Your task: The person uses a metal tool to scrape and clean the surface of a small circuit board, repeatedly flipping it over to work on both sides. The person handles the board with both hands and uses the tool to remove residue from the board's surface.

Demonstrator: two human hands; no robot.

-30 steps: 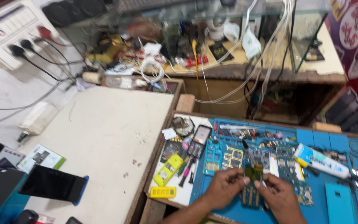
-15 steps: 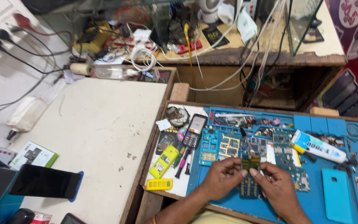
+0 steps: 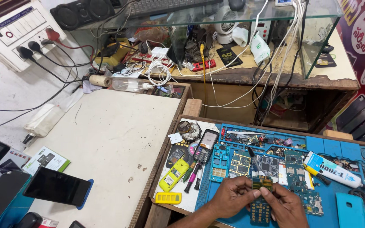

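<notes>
Both of my hands meet over a blue work mat (image 3: 351, 150) at the bottom of the view. My left hand (image 3: 232, 198) and my right hand (image 3: 287, 207) pinch a small green circuit board (image 3: 262, 183) between their fingertips. Just under them lies a phone board with a keypad grid (image 3: 260, 211). Several other circuit boards (image 3: 240, 162) lie on the mat beyond my fingers. A yellow phone housing (image 3: 173, 175) and a yellow keypad strip (image 3: 168, 197) rest to the left of my left hand.
A white glue tube (image 3: 332, 170) lies right of my hands, screwdrivers (image 3: 193, 177) to their left. A dark phone (image 3: 57, 186) lies on the pale table (image 3: 110, 139) at left. Cables, a power strip (image 3: 11, 31) and a glass shelf fill the back.
The camera has tilted so the bench sits higher in view. My hands stay together on the small board over the mat, with little movement between them.
</notes>
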